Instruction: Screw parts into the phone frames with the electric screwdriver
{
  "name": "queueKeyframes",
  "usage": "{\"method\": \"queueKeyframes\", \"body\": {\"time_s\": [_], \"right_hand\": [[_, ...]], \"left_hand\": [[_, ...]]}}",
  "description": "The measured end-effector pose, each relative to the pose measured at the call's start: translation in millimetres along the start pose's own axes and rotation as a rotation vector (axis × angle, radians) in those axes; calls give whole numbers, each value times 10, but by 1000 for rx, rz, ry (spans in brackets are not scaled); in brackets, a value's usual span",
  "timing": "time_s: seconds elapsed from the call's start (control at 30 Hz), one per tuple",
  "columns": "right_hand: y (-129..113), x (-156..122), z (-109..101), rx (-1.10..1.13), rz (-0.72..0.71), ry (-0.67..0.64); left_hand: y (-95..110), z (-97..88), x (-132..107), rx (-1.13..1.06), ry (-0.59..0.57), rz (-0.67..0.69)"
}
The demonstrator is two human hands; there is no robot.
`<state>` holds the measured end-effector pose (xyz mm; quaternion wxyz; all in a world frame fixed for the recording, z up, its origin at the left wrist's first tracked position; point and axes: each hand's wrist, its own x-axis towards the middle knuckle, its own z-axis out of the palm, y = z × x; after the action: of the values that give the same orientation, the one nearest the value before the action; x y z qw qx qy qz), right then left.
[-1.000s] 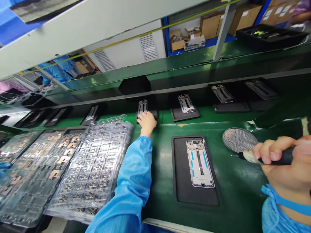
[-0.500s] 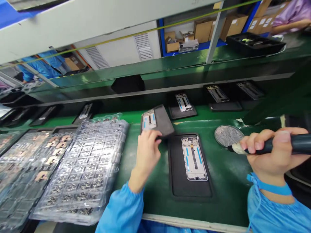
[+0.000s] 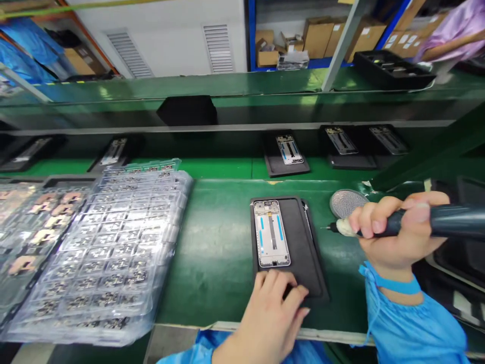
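Observation:
My left hand (image 3: 271, 308) has its curled fingers over the near edge of a black tray (image 3: 299, 242), gripping it. On the left half of this tray lies a silver phone frame (image 3: 272, 235) with blue strips and a dark ribbon down its middle. The tray rests on another black tray, whose phone frame is mostly hidden, with only a sliver showing at the right. My right hand (image 3: 401, 230) is wrapped round a black electric screwdriver (image 3: 454, 221), its thin bit pointing left, a little right of the trays and apart from them.
Clear plastic trays of small metal parts (image 3: 113, 253) are stacked at left, beside a tray of copper-coloured pieces (image 3: 49, 217). A round metal dish (image 3: 346, 202) sits behind the screwdriver tip. Along the green line behind stand more trays with phone frames (image 3: 290, 149). A green post (image 3: 424, 151) rises at right.
My left hand has brought the tilted tray with its phone frame down and toward me, onto the other tray. My right hand has shifted slightly left with the screwdriver. The view has tilted.

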<state>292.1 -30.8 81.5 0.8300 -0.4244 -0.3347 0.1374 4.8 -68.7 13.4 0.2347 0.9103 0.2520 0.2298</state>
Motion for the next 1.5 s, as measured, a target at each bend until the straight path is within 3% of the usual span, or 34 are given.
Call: {"method": "queueKeyframes", "body": {"time_s": [0.1,0.13,0.2,0.3,0.4,0.47,0.57,0.67,0.8,0.97,1.5], "right_hand": [[46,-107,364,51,15,-135],[68,-133,481,62,26,-171],[110,-159,666,83,40,-222],[144,-149,758,88,37,-253],[136,-112,703,78,17,-247],[132,-87,686,77,24,-226],[186,-55,790,81,36,-216],[333,-38,1002,106,36,-252],[564,-63,1191,110,94,-345],[732,-111,1165,78,128,-351],[842,-104,1147,20,184,-403]], "left_hand": [[-413,-197,441,-68,171,-185],[-585,-240,610,-79,262,-280],[-901,-265,905,-151,334,-418],[-1157,-165,1108,-255,332,-386],[-1152,-20,1079,-302,284,-192],[-1126,36,1049,-284,283,-157],[-1203,49,1073,-265,366,-312],[-1370,47,1125,-427,317,-437],[-1462,90,1121,-560,250,-404],[-1380,128,1096,-540,221,-359],[-1274,112,1147,-541,214,-411]]}}
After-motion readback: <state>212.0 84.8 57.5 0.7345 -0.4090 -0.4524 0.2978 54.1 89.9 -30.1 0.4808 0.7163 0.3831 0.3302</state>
